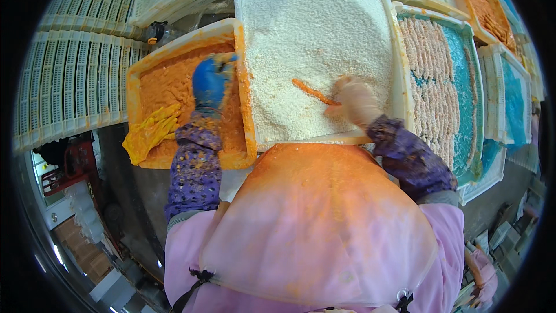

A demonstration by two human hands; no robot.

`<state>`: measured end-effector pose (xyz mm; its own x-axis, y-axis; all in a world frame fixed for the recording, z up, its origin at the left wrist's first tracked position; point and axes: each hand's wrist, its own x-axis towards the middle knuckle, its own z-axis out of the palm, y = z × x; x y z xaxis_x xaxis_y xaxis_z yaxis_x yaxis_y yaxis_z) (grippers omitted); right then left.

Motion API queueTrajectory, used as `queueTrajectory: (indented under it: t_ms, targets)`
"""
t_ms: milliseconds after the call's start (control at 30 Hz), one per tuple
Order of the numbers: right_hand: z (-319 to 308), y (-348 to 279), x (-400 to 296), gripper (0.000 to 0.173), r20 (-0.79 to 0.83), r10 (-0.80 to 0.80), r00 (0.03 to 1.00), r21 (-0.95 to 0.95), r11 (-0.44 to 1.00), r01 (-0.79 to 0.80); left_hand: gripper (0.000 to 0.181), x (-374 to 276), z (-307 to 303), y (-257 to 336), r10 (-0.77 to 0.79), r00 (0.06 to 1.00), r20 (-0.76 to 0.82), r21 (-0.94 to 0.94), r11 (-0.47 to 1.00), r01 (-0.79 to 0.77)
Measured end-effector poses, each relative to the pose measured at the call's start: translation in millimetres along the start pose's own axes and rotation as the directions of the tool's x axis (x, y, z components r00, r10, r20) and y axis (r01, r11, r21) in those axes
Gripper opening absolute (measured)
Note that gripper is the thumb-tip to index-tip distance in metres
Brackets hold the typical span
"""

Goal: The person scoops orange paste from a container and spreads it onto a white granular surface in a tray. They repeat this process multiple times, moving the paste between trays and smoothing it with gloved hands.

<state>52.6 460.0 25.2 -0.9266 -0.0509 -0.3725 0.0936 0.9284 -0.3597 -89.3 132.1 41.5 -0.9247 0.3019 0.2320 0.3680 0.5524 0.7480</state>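
Note:
My left hand (pixel 210 81), in a blue rubber glove, is over a tub (pixel 187 164) of thick orange batter (pixel 167 76). Motion blurs its fingers, and whether they hold anything is unclear. A crumpled yellow rubber glove (pixel 152 132) lies over that tub's near left corner. My right hand (pixel 357 99), pale and blurred, is low over white crumbs (pixel 312 30) in a large white tray (pixel 402 65). Beside its fingertips an orange batter-coated strip (pixel 312 91) slants across the crumbs. The blur hides whether the fingers grip the strip's near end.
To the right, a tray (pixel 478 95) lined with teal plastic holds rows of crumb-coated strips (pixel 430 82). Stacked plastic crates (pixel 78 82) line the left side. Another orange-filled tub (pixel 486 8) stands at the far right. A person in pink (pixel 482 274) is at lower right.

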Motion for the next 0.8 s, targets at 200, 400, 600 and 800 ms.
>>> queueTrajectory:
  t_ms: [200, 400, 600, 800]
  targets:
    - [21.3, -60.1, 21.7, 0.038, 0.08, -0.161, 0.984, 0.283, 0.95, 0.133, 0.024, -46.8, -46.1, -140.6, -0.402, 0.905, 0.136, 0.745, 0.644, 0.174]
    - [24.9, -23.7, 1.2, 0.046, 0.073, -0.173, 0.982, 0.021, 0.985, 0.172, 0.023, -107.5, -51.2, -125.0, -0.208, 0.968, 0.139, 0.781, 0.624, 0.022]
    - [32.1, -28.1, 9.5, 0.05, 0.14, -0.075, 0.987, 0.839, 0.538, -0.078, 0.022, -100.1, -53.7, -142.5, -0.282, 0.907, 0.314, 0.777, 0.625, -0.075]
    - [-55.5, 49.8, -97.9, 0.043, 0.079, -0.132, 0.988, 0.975, -0.196, -0.104, 0.031, -137.2, -79.6, -182.3, -0.226, 0.965, 0.132, 0.595, 0.797, 0.106]
